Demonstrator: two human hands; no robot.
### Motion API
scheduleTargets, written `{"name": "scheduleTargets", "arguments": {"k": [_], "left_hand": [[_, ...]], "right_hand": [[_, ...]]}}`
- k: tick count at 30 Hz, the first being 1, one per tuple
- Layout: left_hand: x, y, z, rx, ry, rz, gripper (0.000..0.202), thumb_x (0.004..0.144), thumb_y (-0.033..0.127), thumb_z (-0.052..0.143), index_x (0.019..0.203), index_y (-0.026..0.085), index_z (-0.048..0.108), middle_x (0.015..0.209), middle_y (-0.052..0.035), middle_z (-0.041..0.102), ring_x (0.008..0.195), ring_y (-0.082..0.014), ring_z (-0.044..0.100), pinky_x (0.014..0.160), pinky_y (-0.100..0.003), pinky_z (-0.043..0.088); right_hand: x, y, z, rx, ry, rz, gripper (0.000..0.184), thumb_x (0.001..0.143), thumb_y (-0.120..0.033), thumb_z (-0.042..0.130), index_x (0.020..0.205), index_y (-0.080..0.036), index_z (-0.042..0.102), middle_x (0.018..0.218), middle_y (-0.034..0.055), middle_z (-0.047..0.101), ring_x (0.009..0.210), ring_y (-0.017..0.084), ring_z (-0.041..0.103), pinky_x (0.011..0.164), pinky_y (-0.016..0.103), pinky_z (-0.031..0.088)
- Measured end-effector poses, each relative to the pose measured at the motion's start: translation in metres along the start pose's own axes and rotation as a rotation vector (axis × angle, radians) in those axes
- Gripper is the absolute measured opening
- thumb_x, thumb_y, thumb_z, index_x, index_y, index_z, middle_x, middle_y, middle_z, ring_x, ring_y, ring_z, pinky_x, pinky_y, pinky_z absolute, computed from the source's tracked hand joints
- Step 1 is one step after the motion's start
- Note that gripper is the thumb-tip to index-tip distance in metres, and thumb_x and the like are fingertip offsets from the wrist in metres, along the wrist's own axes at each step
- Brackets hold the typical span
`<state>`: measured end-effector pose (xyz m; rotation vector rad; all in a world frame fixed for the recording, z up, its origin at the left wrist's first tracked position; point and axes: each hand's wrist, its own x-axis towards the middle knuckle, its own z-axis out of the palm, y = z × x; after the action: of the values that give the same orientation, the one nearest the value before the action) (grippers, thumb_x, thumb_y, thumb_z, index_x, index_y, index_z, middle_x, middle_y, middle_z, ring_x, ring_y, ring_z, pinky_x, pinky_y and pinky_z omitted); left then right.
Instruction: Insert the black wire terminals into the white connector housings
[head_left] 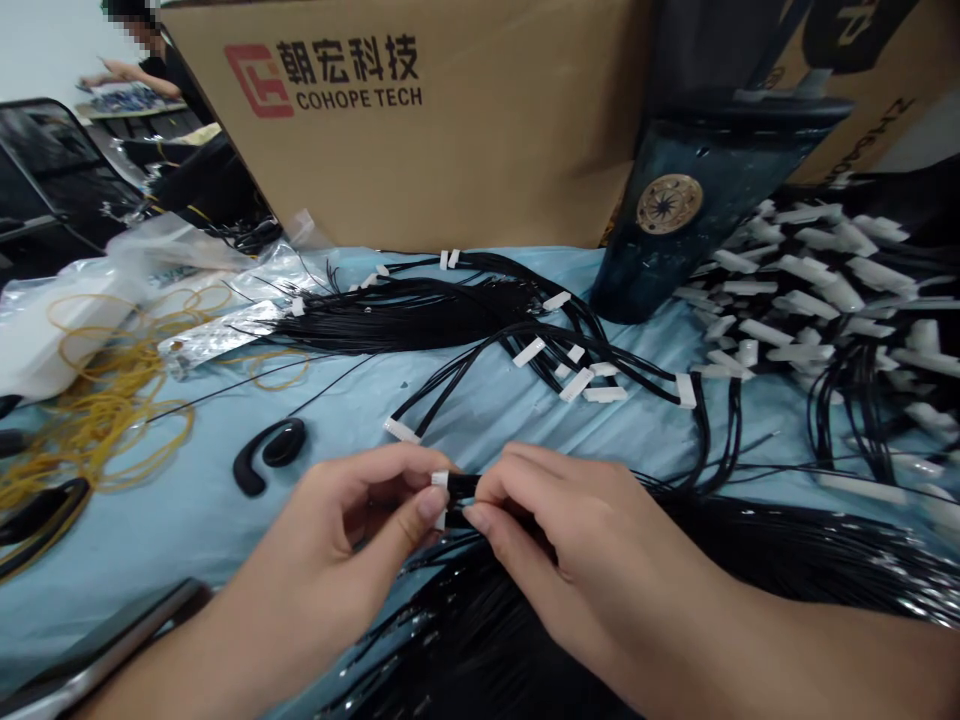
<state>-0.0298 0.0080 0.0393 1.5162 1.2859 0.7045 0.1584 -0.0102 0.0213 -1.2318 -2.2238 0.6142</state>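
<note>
My left hand pinches a white plug connector between thumb and fingertips. Black wires run out of its right side into my right hand, whose thumb and forefinger are closed on them close to the connector. The far ends of these wires are hidden behind my right hand. Beneath both hands spreads a large pile of loose black wires with shiny tips. Just beyond my fingers, a wire harness with a white connector at its end lies on the blue cloth.
Yellow rubber bands, black earphones and a phone lie left. A dark tumbler stands before a cardboard box. White connectors are heaped right; a bundle of black wires lies behind. A person works far left.
</note>
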Motion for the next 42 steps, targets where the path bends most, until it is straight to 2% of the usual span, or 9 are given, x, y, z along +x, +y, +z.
{"name": "scheduleTargets", "arguments": {"k": [7, 16, 23, 26, 28, 32, 34, 38, 42], "left_hand": [[-0.003, 0.000, 0.000, 0.010, 0.036, 0.032, 0.012, 0.083, 0.028, 0.069, 0.074, 0.022, 0.074, 0.062, 0.0011, 0.069, 0.058, -0.0162, 0.065, 0.053, -0.020, 0.056], [-0.007, -0.001, 0.003, 0.054, 0.056, 0.097, 0.013, 0.086, 0.024, 0.066, 0.076, 0.023, 0.075, 0.065, 0.0017, 0.074, 0.060, -0.0161, 0.069, 0.056, -0.020, 0.058], [-0.005, -0.006, 0.000, 0.094, 0.012, 0.085, 0.016, 0.090, 0.025, 0.064, 0.078, 0.024, 0.074, 0.068, 0.0012, 0.073, 0.065, -0.0170, 0.068, 0.059, -0.021, 0.055], [-0.002, -0.008, -0.001, 0.021, -0.006, 0.048, 0.017, 0.093, 0.031, 0.064, 0.082, 0.025, 0.075, 0.071, 0.0022, 0.071, 0.066, -0.0160, 0.066, 0.060, -0.020, 0.054], [0.000, -0.007, -0.001, -0.052, 0.003, -0.010, 0.014, 0.090, 0.034, 0.069, 0.082, 0.024, 0.075, 0.069, 0.0026, 0.069, 0.064, -0.0150, 0.065, 0.058, -0.019, 0.053], [0.001, -0.001, -0.002, -0.175, 0.037, -0.146, 0.018, 0.078, 0.039, 0.079, 0.079, 0.022, 0.074, 0.065, 0.0034, 0.065, 0.060, -0.0140, 0.062, 0.052, -0.017, 0.054], [0.001, 0.000, -0.001, -0.197, 0.028, -0.159, 0.019, 0.076, 0.039, 0.080, 0.078, 0.021, 0.074, 0.065, 0.0037, 0.065, 0.060, -0.0138, 0.062, 0.052, -0.017, 0.055], [0.001, 0.000, -0.001, -0.174, 0.023, -0.100, 0.014, 0.080, 0.036, 0.078, 0.080, 0.022, 0.075, 0.068, 0.0044, 0.067, 0.061, -0.0123, 0.063, 0.053, -0.015, 0.054], [0.000, 0.000, -0.002, -0.164, 0.005, -0.100, 0.017, 0.082, 0.038, 0.075, 0.081, 0.022, 0.074, 0.068, 0.0048, 0.066, 0.064, -0.0123, 0.064, 0.055, -0.015, 0.056]], "right_hand": [[0.000, 0.000, 0.003, 0.047, 0.002, -0.001, 0.026, 0.098, -0.012, 0.046, 0.078, -0.015, 0.062, 0.073, 0.0042, 0.065, 0.059, 0.016, 0.061, 0.056, 0.028, 0.044], [-0.002, -0.002, 0.003, 0.045, 0.041, -0.022, 0.025, 0.097, -0.011, 0.046, 0.076, -0.015, 0.060, 0.071, 0.0024, 0.063, 0.055, 0.014, 0.058, 0.051, 0.026, 0.040], [0.006, 0.001, -0.006, 0.028, -0.086, -0.053, 0.020, 0.097, -0.008, 0.054, 0.079, -0.016, 0.060, 0.076, 0.0022, 0.065, 0.063, 0.015, 0.062, 0.059, 0.027, 0.045], [0.014, 0.003, -0.021, -0.045, -0.145, -0.052, 0.020, 0.094, -0.006, 0.058, 0.077, -0.017, 0.060, 0.074, 0.0005, 0.066, 0.060, 0.014, 0.061, 0.058, 0.026, 0.044], [0.015, 0.003, -0.033, -0.137, -0.137, -0.061, 0.024, 0.093, -0.003, 0.057, 0.074, -0.018, 0.059, 0.068, -0.0015, 0.063, 0.054, 0.012, 0.056, 0.053, 0.026, 0.042], [0.007, 0.000, -0.044, -0.462, 0.065, -0.206, 0.026, 0.087, 0.001, 0.052, 0.073, -0.018, 0.062, 0.072, 0.0042, 0.061, 0.063, 0.020, 0.058, 0.058, 0.033, 0.046], [0.000, -0.004, -0.041, -0.458, 0.090, -0.292, 0.023, 0.088, -0.003, 0.056, 0.074, -0.018, 0.065, 0.075, 0.0053, 0.062, 0.069, 0.022, 0.058, 0.062, 0.034, 0.049], [-0.010, -0.009, -0.022, -0.319, -0.025, -0.406, 0.018, 0.092, -0.010, 0.065, 0.076, -0.019, 0.064, 0.074, 0.0001, 0.063, 0.066, 0.015, 0.057, 0.061, 0.026, 0.049], [-0.010, -0.009, -0.015, -0.328, 0.006, -0.413, 0.023, 0.079, -0.006, 0.076, 0.068, -0.019, 0.060, 0.070, -0.0014, 0.062, 0.062, 0.013, 0.054, 0.056, 0.025, 0.046]]}}
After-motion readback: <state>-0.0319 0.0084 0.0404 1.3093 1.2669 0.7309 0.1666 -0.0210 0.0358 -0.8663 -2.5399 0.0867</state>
